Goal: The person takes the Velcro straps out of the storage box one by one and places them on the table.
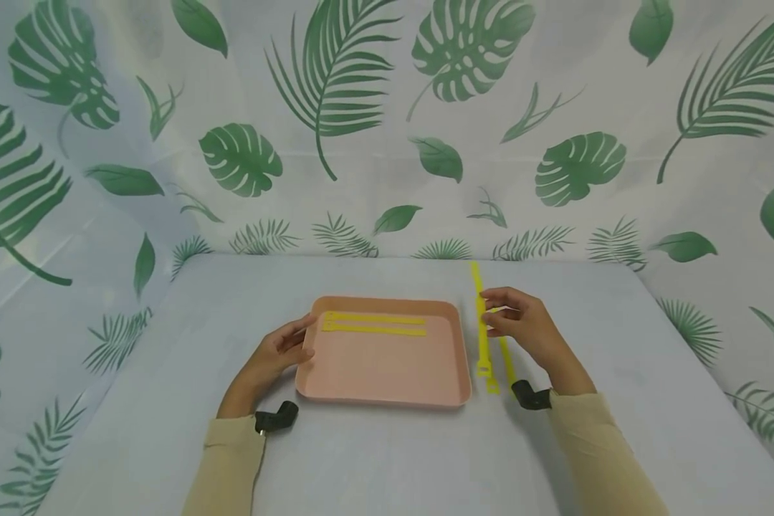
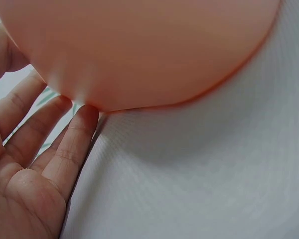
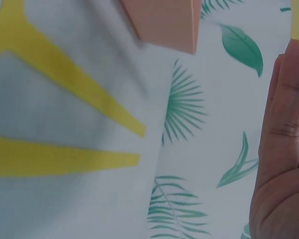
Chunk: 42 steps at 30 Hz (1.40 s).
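My left hand [image 1: 282, 351] grips the left end of a shallow pink tray [image 1: 387, 373], its fingertips [image 2: 84, 117] against the outer wall in the left wrist view. Two yellow cable straps [image 1: 377, 325] with slotted heads lie side by side along the tray's far part. Just right of the tray, my right hand [image 1: 519, 315] pinches another yellow cable strap [image 1: 482, 340] between thumb and fingers. That strap hangs lengthwise, slotted head toward me. Below it, further yellow straps [image 1: 508, 358] lie on the table; the right wrist view shows two strap tails [image 3: 89, 154] there.
A white-covered table [image 1: 374, 459] carries everything. Behind it and at both sides hang white sheets [image 1: 374, 158] with green leaf prints. Black wrist cameras [image 1: 276, 417] sit on both wrists, the right one close over the loose straps.
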{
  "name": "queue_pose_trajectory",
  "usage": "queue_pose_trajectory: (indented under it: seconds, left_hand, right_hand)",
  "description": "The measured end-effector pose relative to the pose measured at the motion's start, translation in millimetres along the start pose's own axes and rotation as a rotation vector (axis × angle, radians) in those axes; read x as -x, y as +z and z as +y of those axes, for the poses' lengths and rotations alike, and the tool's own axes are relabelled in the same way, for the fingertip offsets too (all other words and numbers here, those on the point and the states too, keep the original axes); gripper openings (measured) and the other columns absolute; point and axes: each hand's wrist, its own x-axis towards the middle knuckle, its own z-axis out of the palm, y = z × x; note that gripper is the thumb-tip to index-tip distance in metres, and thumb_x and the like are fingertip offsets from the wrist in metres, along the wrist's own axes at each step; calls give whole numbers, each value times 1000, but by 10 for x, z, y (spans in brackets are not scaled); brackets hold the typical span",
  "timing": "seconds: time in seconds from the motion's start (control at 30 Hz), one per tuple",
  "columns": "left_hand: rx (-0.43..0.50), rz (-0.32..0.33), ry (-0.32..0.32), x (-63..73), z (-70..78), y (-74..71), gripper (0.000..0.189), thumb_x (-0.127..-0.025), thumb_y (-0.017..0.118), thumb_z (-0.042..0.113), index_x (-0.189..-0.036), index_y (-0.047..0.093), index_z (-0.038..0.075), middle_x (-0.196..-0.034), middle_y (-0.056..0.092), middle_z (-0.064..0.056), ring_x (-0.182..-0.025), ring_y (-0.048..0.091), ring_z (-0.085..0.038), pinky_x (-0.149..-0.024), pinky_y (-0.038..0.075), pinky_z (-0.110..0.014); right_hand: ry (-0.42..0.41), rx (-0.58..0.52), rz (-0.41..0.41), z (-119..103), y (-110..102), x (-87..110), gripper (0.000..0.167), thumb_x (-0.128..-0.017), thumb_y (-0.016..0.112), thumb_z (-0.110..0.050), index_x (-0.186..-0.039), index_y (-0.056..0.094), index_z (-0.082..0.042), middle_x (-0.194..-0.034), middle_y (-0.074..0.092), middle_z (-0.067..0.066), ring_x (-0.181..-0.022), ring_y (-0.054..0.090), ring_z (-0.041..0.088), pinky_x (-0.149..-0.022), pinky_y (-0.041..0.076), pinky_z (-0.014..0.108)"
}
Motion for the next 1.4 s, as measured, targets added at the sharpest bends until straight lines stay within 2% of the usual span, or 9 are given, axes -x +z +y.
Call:
queue_pose_trajectory:
  seconds: [0.27,0.43,0.63,0.77,0.97,1.2,1.4]
  left_hand:
    - [8,-1,-7,8,-3,-1,73,-101,72,4,-166,39,-2,-173,33,-24,-157,37,-43,-110,50,-22]
    - [19,-1,-15,20,-5,6,73,-101,72,4,-166,38,-2,-172,33,-25,-156,37,-44,-108,51,-23]
    - [8,1,4,37,1,17,73,-100,72,3,-165,38,-3,-173,32,-25,-157,35,-44,-109,49,-19]
    - [16,2,13,37,0,18,73,-100,70,0,-165,37,-5,-173,31,-26,-157,35,-46,-108,50,-18]
    - [12,10,-6,37,11,31,74,-100,72,3,-165,38,-2,-174,31,-23,-158,35,-43,-109,48,-18]
    - [-6,19,-8,33,1,29,74,-100,73,5,-165,39,-2,-174,31,-22,-158,35,-41,-112,46,-17]
    - [16,6,10,29,-1,34,73,-100,71,1,-165,37,-5,-174,29,-24,-158,33,-44,-109,47,-16]
  right_hand:
    - [31,48,3,75,-171,73,45,-101,71,3,-141,55,17,-112,66,2,-91,71,5,-77,66,28]
    - [57,60,-6,130,-275,129,47,-101,70,2,-143,53,19,-116,67,10,-93,71,7,-78,66,29]
    - [111,52,-12,204,-383,172,49,-102,70,1,-144,52,18,-115,65,6,-94,71,6,-80,66,29]
    - [141,49,-20,249,-437,173,50,-103,69,1,-145,51,18,-116,66,10,-93,71,6,-80,66,29]
    - [176,74,-31,314,-542,184,51,-104,69,0,-147,49,18,-120,67,17,-94,70,5,-80,65,29]
    - [223,93,-44,375,-630,195,53,-103,70,0,-147,48,19,-125,66,21,-95,70,4,-82,65,29]
    - [286,103,-50,436,-691,205,53,-102,69,2,-147,48,19,-124,65,21,-93,68,4,-81,65,28]
